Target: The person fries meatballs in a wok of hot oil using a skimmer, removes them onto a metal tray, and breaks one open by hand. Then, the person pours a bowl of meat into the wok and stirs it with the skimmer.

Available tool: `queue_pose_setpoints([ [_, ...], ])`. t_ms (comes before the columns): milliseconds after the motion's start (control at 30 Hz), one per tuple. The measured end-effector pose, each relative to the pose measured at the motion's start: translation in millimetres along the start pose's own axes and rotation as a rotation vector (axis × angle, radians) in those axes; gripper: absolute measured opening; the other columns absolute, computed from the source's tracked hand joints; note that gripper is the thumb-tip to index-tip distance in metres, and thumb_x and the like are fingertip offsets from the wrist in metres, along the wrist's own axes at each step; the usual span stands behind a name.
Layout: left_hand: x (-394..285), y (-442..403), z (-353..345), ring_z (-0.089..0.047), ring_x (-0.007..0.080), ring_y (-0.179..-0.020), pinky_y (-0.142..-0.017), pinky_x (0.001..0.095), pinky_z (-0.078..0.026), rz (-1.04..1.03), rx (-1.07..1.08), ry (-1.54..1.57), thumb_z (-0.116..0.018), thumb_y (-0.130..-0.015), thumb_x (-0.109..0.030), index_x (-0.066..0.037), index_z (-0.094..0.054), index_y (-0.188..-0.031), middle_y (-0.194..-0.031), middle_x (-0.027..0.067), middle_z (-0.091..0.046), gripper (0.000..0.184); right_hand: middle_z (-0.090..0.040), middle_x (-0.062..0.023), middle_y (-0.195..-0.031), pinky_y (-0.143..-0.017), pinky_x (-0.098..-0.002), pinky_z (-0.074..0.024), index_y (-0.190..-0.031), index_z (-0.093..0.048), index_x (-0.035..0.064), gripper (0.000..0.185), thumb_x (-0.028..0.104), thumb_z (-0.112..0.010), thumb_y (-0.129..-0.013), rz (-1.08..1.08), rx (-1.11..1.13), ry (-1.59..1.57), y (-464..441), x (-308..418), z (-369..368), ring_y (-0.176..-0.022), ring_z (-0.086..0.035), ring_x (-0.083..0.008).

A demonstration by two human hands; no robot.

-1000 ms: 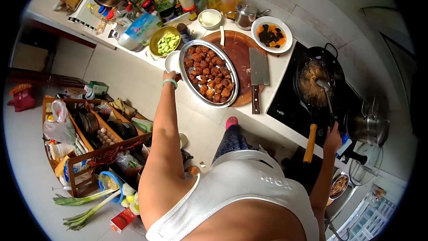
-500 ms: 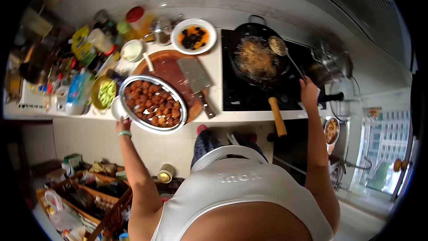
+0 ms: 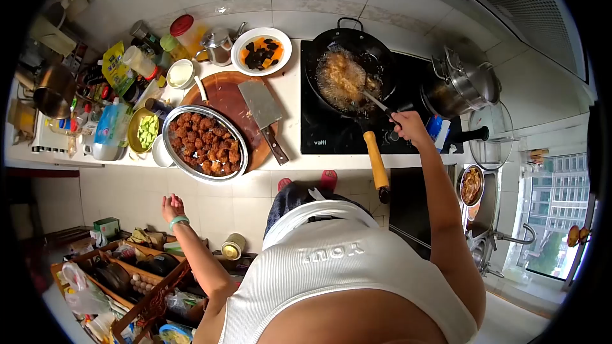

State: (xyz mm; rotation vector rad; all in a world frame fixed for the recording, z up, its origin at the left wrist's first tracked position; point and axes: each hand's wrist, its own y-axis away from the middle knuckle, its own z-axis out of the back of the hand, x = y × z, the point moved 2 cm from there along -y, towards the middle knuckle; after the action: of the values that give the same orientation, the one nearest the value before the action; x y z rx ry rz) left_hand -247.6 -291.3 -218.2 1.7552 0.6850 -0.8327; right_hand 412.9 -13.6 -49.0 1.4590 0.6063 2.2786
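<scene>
My right hand grips the handle of a long metal skimmer. The skimmer's head is down in the foaming oil of a black wok, where golden-brown pieces are frying. The wok's wooden handle points toward me, untouched. My left hand is empty, fingers loosely apart, held over the floor in front of the counter. Nearest to it on the counter are a small white bowl and an oval metal platter heaped with browned fried pieces.
A cleaver lies on the round wooden board. Behind it stands a white plate of orange and black food. Jars and bottles crowd the left. A steel pot sits right of the wok; a sink is farther right.
My left hand has let go of the white bowl beside the platter and drawn back toward me. My right hand has moved left and lowered the skimmer's head into the oil.
</scene>
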Motion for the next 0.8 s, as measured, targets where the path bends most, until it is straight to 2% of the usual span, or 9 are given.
queue_pose_setpoints([
  [133, 8.6, 28.3, 1.6, -0.057, 0.0188, -0.071, -0.060, 0.0297, -0.050, -0.003, -0.060, -0.004, -0.045, -0.083, -0.007, -0.010, -0.031, -0.130, -0.092, 0.0138, -0.058, 0.050, -0.045, -0.0016, -0.052, -0.031, -0.0183, -0.0204, -0.077, -0.055, -0.0024, 0.026, 0.022, -0.054, -0.085, -0.085, 0.138, -0.145, -6.8, 1.4, -3.4, -0.036, -0.033, -0.0047],
  [200, 11.6, 43.4, -1.3, -0.057, 0.0186, -0.072, -0.060, 0.0298, -0.050, -0.004, -0.061, -0.006, -0.045, -0.085, -0.011, -0.012, -0.028, -0.133, -0.094, 0.0131, -0.058, 0.050, -0.045, -0.0010, -0.054, -0.031, -0.0174, -0.0190, -0.079, -0.054, -0.0034, 0.027, 0.023, -0.054, -0.085, -0.276, 0.292, -0.382, -15.8, -4.0, -5.6, -0.036, -0.030, -0.0032],
  [267, 15.3, 57.4, -8.5, -0.057, 0.0190, -0.075, -0.062, 0.0297, -0.050, -0.005, -0.041, -0.010, -0.045, -0.085, -0.011, -0.010, -0.027, -0.133, -0.100, 0.0142, -0.057, 0.051, -0.046, 0.0000, -0.056, -0.032, -0.0165, -0.0188, -0.079, -0.054, -0.0034, 0.029, 0.025, -0.055, -0.085, -0.269, 0.321, -0.428, -16.1, -7.0, -9.2, -0.037, -0.029, -0.0024],
  [400, 12.2, 92.1, -33.2, -0.055, 0.0184, -0.079, -0.064, 0.0291, -0.049, -0.027, -0.023, -0.011, -0.045, -0.081, -0.004, -0.007, -0.036, -0.127, -0.105, 0.0159, -0.054, 0.046, -0.045, 0.0014, -0.054, -0.034, -0.0168, -0.0209, -0.080, -0.056, -0.0035, 0.030, 0.026, -0.056, -0.085, -0.068, 0.169, -0.271, 0.5, -2.5, -2.7, -0.038, -0.030, -0.0028],
  [567, 17.0, 108.4, -53.1, -0.055, 0.0176, -0.081, -0.067, 0.0281, -0.048, -0.032, 0.009, -0.042, -0.044, -0.083, -0.006, -0.008, -0.040, -0.125, -0.105, 0.0127, -0.056, 0.042, -0.047, -0.0005, -0.052, -0.037, -0.0199, -0.0292, -0.083, -0.059, -0.0044, 0.030, 0.026, -0.057, -0.084, 0.156, -0.039, -0.088, 2.9, -16.7, 14.8, -0.040, -0.038, -0.0056],
  [633, 16.7, 118.7, -63.3, -0.054, 0.0173, -0.084, -0.071, 0.0287, -0.046, -0.049, 0.058, -0.066, -0.045, -0.083, -0.007, -0.009, -0.041, -0.124, -0.105, 0.0109, -0.057, 0.041, -0.055, -0.0080, -0.055, -0.043, -0.0271, -0.0389, -0.087, -0.060, -0.0029, 0.028, 0.025, -0.058, -0.082, 0.330, -0.223, 0.232, 8.4, -10.2, 22.0, -0.043, -0.050, -0.0153],
  [667, 18.5, 121.2, -65.3, -0.054, 0.0173, -0.084, -0.071, 0.0287, -0.046, -0.049, 0.055, -0.067, -0.045, -0.083, -0.007, -0.009, -0.041, -0.124, -0.105, 0.0109, -0.057, 0.041, -0.055, -0.0080, -0.055, -0.043, -0.0271, -0.0389, -0.087, -0.060, -0.0029, 0.028, 0.025, -0.058, -0.082, 0.329, -0.221, 0.232, 8.0, -10.4, 22.5, -0.043, -0.050, -0.0153],
  [733, 21.8, 125.4, -69.6, -0.053, 0.0169, -0.087, -0.073, 0.0293, -0.045, -0.044, 0.060, -0.087, -0.045, -0.083, -0.006, -0.009, -0.042, -0.123, -0.105, 0.0099, -0.057, 0.040, -0.059, -0.0146, -0.062, -0.050, -0.0348, -0.0435, -0.089, -0.060, -0.0007, 0.027, 0.025, -0.058, -0.081, 0.754, -0.548, 0.617, 11.8, -1.4, 25.3, -0.052, -0.058, -0.0259],
  [800, 25.1, 128.8, -72.9, -0.054, 0.0167, -0.085, -0.072, 0.0288, -0.046, -0.041, 0.062, -0.092, -0.045, -0.083, -0.006, -0.009, -0.042, -0.123, -0.104, 0.0095, -0.058, 0.040, -0.060, -0.0144, -0.063, -0.051, -0.0360, -0.0444, -0.091, -0.060, -0.0002, 0.027, 0.025, -0.058, -0.082, 0.777, -0.599, 0.710, 4.5, 1.4, 24.7, -0.053, -0.058, -0.0273],
])
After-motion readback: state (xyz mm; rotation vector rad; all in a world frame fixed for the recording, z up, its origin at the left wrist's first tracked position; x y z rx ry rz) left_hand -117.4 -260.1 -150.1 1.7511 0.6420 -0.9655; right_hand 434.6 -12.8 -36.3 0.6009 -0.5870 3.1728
